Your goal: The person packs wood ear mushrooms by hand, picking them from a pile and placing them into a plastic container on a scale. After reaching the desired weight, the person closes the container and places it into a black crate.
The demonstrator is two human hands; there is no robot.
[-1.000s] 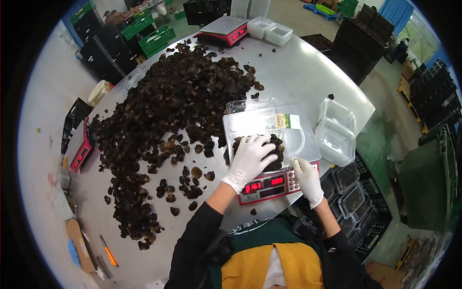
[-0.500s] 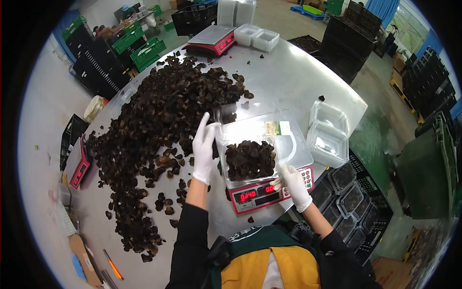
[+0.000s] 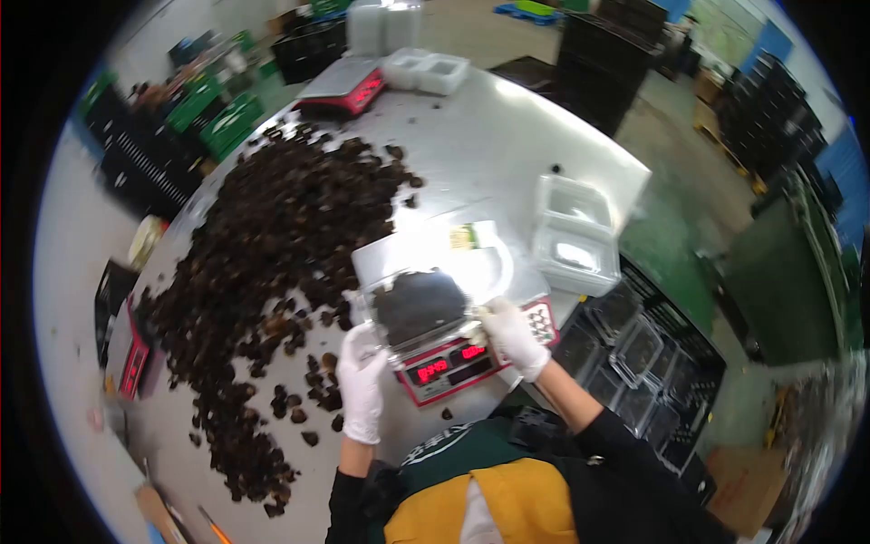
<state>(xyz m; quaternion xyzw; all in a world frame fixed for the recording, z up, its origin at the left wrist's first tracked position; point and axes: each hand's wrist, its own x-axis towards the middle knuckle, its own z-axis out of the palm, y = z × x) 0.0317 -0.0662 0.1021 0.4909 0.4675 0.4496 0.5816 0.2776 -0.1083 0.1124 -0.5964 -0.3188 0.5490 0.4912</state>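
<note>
The clamshell box (image 3: 419, 306) sits on the scale (image 3: 453, 354), mushroom heap (image 3: 272, 236) left.

No legible txt; scale (image 3: 450, 364) digits blurred

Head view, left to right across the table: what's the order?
red scale, dark mushroom pile, left white-gloved hand, clear tray of mushrooms, right hand, empty clear clamshell boxes

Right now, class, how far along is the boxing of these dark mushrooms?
Done: packed boxes seem to sit in the black crates beside the table. In hand: a full clear box sits on the red scale, left hand and right hand at its near edge; blur hides their grip. Left: a large mushroom pile on the table and empty boxes.
</note>
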